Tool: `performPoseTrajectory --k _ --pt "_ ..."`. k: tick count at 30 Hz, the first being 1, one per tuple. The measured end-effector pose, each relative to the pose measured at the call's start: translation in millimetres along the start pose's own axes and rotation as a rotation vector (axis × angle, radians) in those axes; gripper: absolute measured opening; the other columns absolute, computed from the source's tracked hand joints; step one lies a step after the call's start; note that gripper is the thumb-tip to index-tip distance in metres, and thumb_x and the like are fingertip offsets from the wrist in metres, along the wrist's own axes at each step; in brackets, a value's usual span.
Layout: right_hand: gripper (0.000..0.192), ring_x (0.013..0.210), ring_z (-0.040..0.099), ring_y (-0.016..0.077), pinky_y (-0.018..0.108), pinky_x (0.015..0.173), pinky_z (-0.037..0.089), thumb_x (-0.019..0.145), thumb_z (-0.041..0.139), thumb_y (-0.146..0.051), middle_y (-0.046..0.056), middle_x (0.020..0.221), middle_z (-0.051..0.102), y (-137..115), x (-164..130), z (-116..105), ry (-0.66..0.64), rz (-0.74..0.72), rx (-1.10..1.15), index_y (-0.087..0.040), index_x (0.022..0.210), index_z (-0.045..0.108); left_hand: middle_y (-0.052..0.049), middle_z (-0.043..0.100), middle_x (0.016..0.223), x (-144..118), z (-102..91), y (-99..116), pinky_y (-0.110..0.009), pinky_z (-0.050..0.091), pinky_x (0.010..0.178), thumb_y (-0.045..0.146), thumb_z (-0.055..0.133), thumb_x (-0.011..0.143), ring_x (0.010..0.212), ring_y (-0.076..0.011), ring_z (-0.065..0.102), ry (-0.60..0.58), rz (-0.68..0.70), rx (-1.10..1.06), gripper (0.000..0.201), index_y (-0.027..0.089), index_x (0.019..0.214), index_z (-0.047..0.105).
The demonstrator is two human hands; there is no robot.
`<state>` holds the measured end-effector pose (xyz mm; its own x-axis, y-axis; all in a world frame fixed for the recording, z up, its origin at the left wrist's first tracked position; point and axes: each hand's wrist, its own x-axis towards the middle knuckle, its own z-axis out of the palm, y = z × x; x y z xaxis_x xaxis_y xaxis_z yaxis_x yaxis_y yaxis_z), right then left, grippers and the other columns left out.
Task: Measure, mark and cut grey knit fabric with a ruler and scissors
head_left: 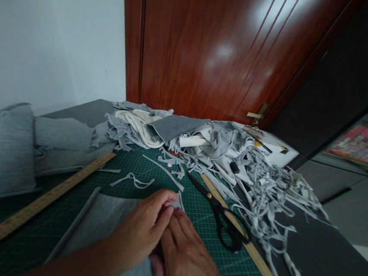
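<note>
A flat piece of grey fabric (pixel 104 225) lies on the green cutting mat (pixel 142 164) in front of me. My left hand (pixel 144 232) rests on it and pinches its far corner between thumb and fingers. My right hand (pixel 188 260) lies flat beside it, fingers pressed against the same corner. Black scissors (pixel 220 211) lie shut on the mat just right of my hands, across a wooden ruler (pixel 251 248).
A second long wooden ruler (pixel 41 204) runs diagonally on the left. Folded grey cloth (pixel 10 151) sits far left. A heap of grey and cream fabric (pixel 171 130) and a tangle of cut strips (pixel 269 194) fill the back and right. A wooden door (pixel 218 50) stands behind.
</note>
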<state>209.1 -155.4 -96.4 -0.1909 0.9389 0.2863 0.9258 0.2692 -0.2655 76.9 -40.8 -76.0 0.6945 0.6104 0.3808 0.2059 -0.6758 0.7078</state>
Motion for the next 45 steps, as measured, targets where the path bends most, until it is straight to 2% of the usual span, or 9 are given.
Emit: performPoseTrajectory --k 5,10,14,17,21,26,33,40,45 --pt "0.093 0.168 0.017 0.0394 0.064 0.135 0.017 0.104 0.064 -0.057 0.025 0.178 0.023 14 -6 -21 -0.202 0.03 0.024 0.0 0.169 0.032 -0.014 0.068 0.15 -15 2.0 -11 -0.046 0.054 0.119 0.021 0.041 0.105 0.139 -0.0268 0.065 -0.066 0.13 0.227 0.043 0.022 0.147 0.051" --pt "0.118 0.168 0.009 0.0389 0.067 0.134 0.007 0.095 0.07 -0.072 0.022 0.18 0.01 32 2 -49 -0.368 0.027 0.09 -0.003 0.174 0.016 -0.017 0.041 0.174 -29 0.6 -14 -0.053 0.042 0.129 0.027 0.057 0.1 0.157 -0.0354 0.047 -0.196 0.222 0.448 0.077 0.021 0.171 0.026" --pt "0.137 0.168 0.006 0.0401 0.067 0.134 0.009 0.082 0.084 -0.073 0.019 0.182 0.01 39 12 -71 -0.433 0.003 0.144 -0.014 0.176 0.004 -0.013 0.023 0.181 -34 -11.5 -13 -0.053 0.038 0.132 0.036 0.067 0.098 0.162 -0.0369 0.038 -0.234 0.311 0.474 0.108 0.027 0.176 -0.007" --pt "0.142 0.167 0.001 0.043 0.069 0.133 0.01 0.078 0.089 -0.067 0.019 0.182 0.004 35 18 -77 -0.48 0.001 0.122 -0.013 0.176 0.001 -0.011 0.017 0.182 -37 -24.1 -14 -0.052 0.036 0.133 0.039 0.074 0.095 0.162 -0.0367 0.036 -0.291 0.335 0.464 0.12 0.03 0.174 -0.017" --pt "0.141 0.166 0.003 0.05 0.077 0.129 0.012 0.072 0.095 -0.056 0.024 0.18 0.009 22 19 -56 -0.497 0.057 0.036 -0.004 0.174 0.013 -0.007 0.015 0.182 -43 -41.8 -14 -0.051 0.032 0.135 0.037 0.082 0.089 0.163 -0.0355 0.035 -0.385 0.313 0.433 0.127 0.034 0.174 -0.013" --pt "0.112 0.164 0.013 0.0527 0.085 0.123 0.022 0.084 0.086 -0.038 0.027 0.177 0.02 19 13 -21 -0.385 0.006 -0.06 -0.006 0.173 0.026 -0.002 0.016 0.182 -49 -61.7 -17 -0.051 0.03 0.135 0.031 0.088 0.082 0.162 -0.036 0.037 -0.467 0.281 0.359 0.13 0.04 0.174 -0.002" --pt "0.151 0.167 0.005 0.046 0.069 0.133 0.014 0.065 0.098 -0.057 0.03 0.178 0.001 33 21 -53 -0.529 0.042 0.004 0.0 0.174 0.01 -0.002 0.018 0.181 -51 -67.1 -19 -0.051 0.031 0.135 0.034 0.088 0.083 0.162 -0.0365 0.037 -0.48 0.265 0.329 0.125 0.042 0.173 0.002" --pt "0.153 0.165 0.003 0.0527 0.079 0.127 0.018 0.06 0.101 -0.051 0.032 0.178 0.005 27 24 -40 -0.485 0.048 -0.045 -0.004 0.175 0.011 -0.001 0.02 0.181 -53 -76.5 -27 -0.048 0.031 0.135 0.037 0.09 0.081 0.161 -0.0362 0.038 -0.496 0.292 0.342 0.124 0.041 0.174 0.007" --pt "0.12 0.164 0.014 0.0537 0.081 0.125 0.025 0.08 0.092 -0.042 0.034 0.176 0.015 10 34 -26 -0.461 0.059 -0.117 0.001 0.171 0.027 -0.001 0.023 0.179 -53 -95.5 -28 -0.045 0.026 0.136 0.051 0.079 0.093 0.162 -0.0344 0.037 -0.54 0.342 0.328 0.107 0.04 0.174 0.01"
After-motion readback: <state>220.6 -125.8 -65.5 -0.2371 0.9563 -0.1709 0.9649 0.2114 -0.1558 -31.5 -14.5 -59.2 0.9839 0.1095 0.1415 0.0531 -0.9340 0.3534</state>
